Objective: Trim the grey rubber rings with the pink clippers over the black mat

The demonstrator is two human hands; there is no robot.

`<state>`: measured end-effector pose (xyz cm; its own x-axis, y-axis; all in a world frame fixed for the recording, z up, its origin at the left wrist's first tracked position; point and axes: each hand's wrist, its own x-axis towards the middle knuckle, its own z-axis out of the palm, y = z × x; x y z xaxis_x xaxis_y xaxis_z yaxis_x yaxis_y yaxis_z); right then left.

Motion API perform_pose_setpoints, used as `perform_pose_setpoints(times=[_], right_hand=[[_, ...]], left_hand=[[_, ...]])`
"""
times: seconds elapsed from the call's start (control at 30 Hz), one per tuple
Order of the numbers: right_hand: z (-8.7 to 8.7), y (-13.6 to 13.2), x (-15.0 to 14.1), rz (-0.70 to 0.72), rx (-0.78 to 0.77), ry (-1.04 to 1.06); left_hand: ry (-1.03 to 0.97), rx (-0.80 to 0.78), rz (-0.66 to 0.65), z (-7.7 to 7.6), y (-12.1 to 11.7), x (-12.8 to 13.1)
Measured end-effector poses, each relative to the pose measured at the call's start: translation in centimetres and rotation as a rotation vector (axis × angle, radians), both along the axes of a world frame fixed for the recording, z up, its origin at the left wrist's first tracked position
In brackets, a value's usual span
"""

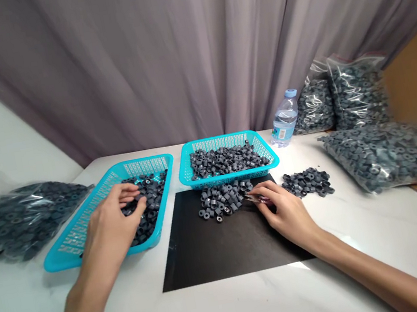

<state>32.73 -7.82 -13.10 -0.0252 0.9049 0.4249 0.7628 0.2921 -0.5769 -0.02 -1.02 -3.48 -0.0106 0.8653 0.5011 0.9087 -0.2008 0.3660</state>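
My left hand (109,222) is over the left blue basket (84,229), among small dark grey rings (153,195). Its fingers are curled, with a gap between thumb and forefinger; dark rings show in and behind that gap. On the right, my right hand (285,212) is closed around metal tweezers (255,198), whose two narrow tips point left. Those tips touch or nearly touch the right side of a loose heap of grey rings (222,201). The heap lies on a black mat (217,251), just before the second basket.
A second blue basket (230,177) of rings stands at the back. To its right are a water bottle (285,118) and a small pile of rings (307,183). Clear bags of rings stand or lie at right (397,152) and left (33,214). Behind hangs a grey curtain (159,57).
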Motion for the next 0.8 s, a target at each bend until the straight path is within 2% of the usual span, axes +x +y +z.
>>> perform_pose_setpoints(times=[0.07, 0.17, 0.23, 0.4, 0.57, 0.67, 0.73, 0.8], right_hand=[[0.0, 0.0, 0.0, -0.004, 0.01, 0.005], [0.0, 0.1, 0.0, -0.013, 0.023, 0.011], [-0.2, 0.1, 0.1, -0.013, 0.034, 0.006], [-0.3, 0.2, 0.1, 0.004, 0.037, -0.032], [-0.3, 0.4, 0.2, 0.006, 0.039, 0.008], [-0.1, 0.5, 0.2, 0.006, 0.06, 0.076], [0.2, 0.5, 0.2, 0.021, 0.085, 0.14], [0.6, 0.2, 0.0, 0.048, 0.109, 0.233]], left_hand=[[0.209, -0.042, 0.047, -0.3, -0.1, -0.2], [0.373, 0.066, 0.073, -0.5, -0.8, 0.8], [0.406, 0.1, 0.059, -0.7, -1.1, 1.6], [0.453, 0.053, 0.05, -0.8, -1.1, 2.0], [0.376, 0.245, 0.011, -0.6, -1.7, 2.9], [0.271, 0.408, -0.122, -0.9, -2.7, 4.2], [0.216, 0.495, -0.292, -1.5, -3.5, 5.4], [0.161, 0.517, -0.47, -2.2, -4.3, 6.7]])
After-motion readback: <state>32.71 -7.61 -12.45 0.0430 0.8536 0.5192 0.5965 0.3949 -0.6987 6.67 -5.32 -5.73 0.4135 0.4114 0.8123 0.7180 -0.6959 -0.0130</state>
